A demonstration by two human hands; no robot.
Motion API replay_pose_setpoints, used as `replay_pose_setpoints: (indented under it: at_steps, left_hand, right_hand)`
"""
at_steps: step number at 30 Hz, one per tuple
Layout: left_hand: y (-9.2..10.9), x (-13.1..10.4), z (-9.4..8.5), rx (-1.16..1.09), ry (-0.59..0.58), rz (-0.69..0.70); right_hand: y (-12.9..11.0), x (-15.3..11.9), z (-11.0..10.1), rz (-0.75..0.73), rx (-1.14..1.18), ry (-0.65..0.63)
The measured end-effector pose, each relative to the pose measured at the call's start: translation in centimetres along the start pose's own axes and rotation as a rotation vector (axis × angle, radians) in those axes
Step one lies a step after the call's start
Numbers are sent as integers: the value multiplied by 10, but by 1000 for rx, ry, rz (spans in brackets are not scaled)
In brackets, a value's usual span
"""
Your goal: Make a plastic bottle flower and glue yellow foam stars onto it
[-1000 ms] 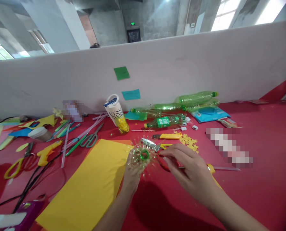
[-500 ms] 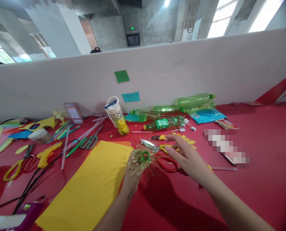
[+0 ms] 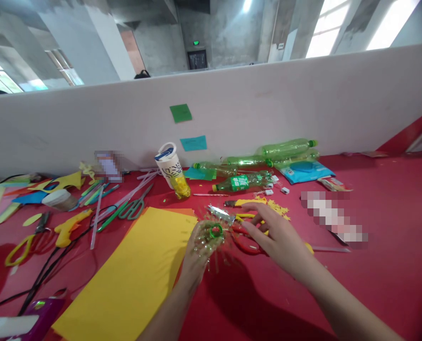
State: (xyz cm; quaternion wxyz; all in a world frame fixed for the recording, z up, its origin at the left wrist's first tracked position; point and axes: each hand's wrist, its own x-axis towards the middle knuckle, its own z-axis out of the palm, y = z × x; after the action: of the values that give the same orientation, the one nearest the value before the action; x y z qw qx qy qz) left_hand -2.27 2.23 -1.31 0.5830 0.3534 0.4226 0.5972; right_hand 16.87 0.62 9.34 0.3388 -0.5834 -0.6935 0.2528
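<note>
My left hand (image 3: 195, 246) is closed around a green plastic bottle top (image 3: 216, 231), its neck ring facing up. The cut bottle wall spreads out from it in thin fringed strips. Just to the right, my right hand (image 3: 273, 234) hovers with thumb and fingers apart, nothing visible between them. Beneath its fingers lies a pair of scissors (image 3: 246, 244) with red and yellow handles, silver blades pointing left; whether the fingers touch it I cannot tell. A yellow utility knife (image 3: 234, 203) rests behind the scissors, partly behind the right fingers.
Yellow paper sheets (image 3: 125, 270) lie left of my left hand. Several green bottles (image 3: 248, 181) lie along the white partition (image 3: 125, 118), near a white cup (image 3: 167, 166). A yellow glue gun (image 3: 68, 229), cables and grey scissors (image 3: 132, 208) occupy the left side.
My right hand has shifted slightly, its thumb lower and nearer the bottle top. The bottle top has turned a little in my left hand.
</note>
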Motion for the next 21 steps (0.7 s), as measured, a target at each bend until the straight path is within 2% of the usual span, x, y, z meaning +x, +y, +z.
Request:
replay_pose_setpoints:
  at_steps: [3, 4, 7, 13, 18, 21]
  left_hand:
    - [0, 0, -3, -7, -37, -11]
    - [2, 0, -3, 12, -47, -11]
    - [7, 0, 1, 110, -94, 13]
    - [18, -1, 11, 201, -83, 52]
    - [15, -4, 13, 259, -50, 80]
    - [15, -8, 13, 258, -26, 87]
  right_hand:
    - [-8, -6, -2, -248, -119, 179]
    - [-11, -8, -2, -327, -149, 203]
    - [-21, -15, 1, -467, -196, 129]
    - [-24, -16, 9, -503, -206, 91]
    - [-23, -18, 13, -454, -139, 188]
    - [-24, -20, 17, -434, -141, 196]
